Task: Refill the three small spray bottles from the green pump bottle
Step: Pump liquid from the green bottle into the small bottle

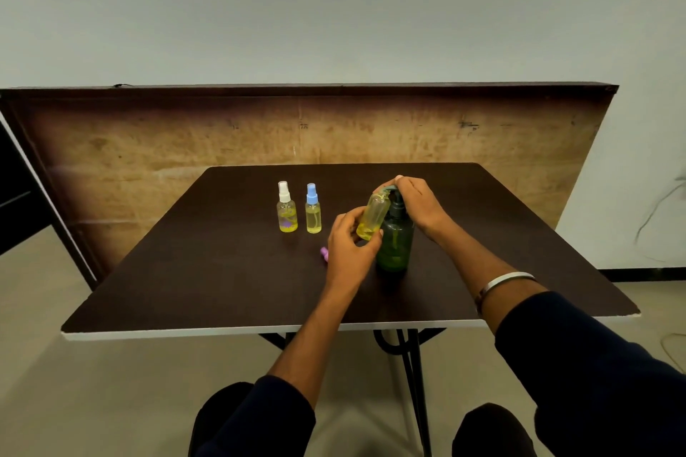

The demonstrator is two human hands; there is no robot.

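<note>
Near the middle of the dark table [185,289], the green pump bottle [395,237] stands upright, the right hand [415,202] resting over its pump head. The left hand [349,241] grips an uncapped small bottle [373,215], tilted against the spout. A pink cap [324,253] lies just left. Two capped spray bottles, white-topped [286,210] and blue-topped [313,210], stand farther left, well clear of every edge.

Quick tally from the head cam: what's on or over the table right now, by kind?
Capped small spray bottles standing: 2, white-capped bottle and blue-capped bottle
Uncapped small spray bottle, tilted in the left hand at the pump spout: 1
Green pump bottle under the right hand: 1
Loose purple cap: 1
Total: 5
</note>
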